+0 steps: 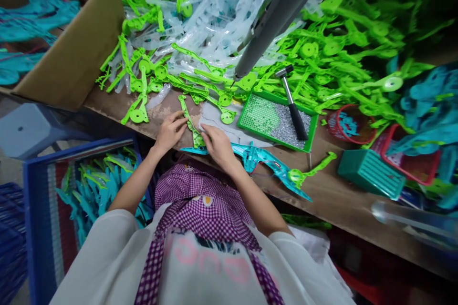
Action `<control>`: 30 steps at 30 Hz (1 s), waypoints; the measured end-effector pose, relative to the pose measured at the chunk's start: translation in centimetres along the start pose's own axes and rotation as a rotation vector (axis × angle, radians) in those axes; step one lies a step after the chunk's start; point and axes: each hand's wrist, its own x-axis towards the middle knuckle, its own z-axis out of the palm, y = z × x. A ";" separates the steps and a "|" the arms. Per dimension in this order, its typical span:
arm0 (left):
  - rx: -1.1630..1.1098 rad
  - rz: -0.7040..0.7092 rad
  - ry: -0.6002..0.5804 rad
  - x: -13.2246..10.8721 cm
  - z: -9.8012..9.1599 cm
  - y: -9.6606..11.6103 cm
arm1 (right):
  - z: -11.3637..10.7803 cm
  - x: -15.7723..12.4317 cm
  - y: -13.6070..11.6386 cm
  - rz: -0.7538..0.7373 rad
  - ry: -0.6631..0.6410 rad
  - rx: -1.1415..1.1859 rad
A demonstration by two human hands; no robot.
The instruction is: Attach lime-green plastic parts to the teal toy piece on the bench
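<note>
Holding lime-green plastic arm (193, 130) between left hand (171, 129) and right hand (219, 145) near bench (332, 190) edge, probably for steadiness. Apparently pinched at lower end by right fingertips; alongside, bunched left fingers, grip impossible to tell. Noted hammer (296, 122) across green tray (268, 138), handle edgeward, presumably for easy reach.

Person wears a white short-sleeved shirt (103, 252); purple-and-white checked apron (179, 189), matching straps (152, 267). White-and-orange flower motif (206, 200). Pink lettering (236, 267) between the straps.
</note>
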 end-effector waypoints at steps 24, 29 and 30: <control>-0.068 -0.066 0.103 -0.2 0.3 -0.3 | -0.5 1.3 -1.1 -0.158 -0.268 -0.392; -0.038 -0.121 0.166 -0.2 0.4 -0.4 | 0.1 0.8 -0.9 -0.175 -0.124 -0.313; -0.037 -0.130 0.166 -0.1 0.5 -0.3 | 0.3 0.8 -0.9 -0.178 -0.113 -0.306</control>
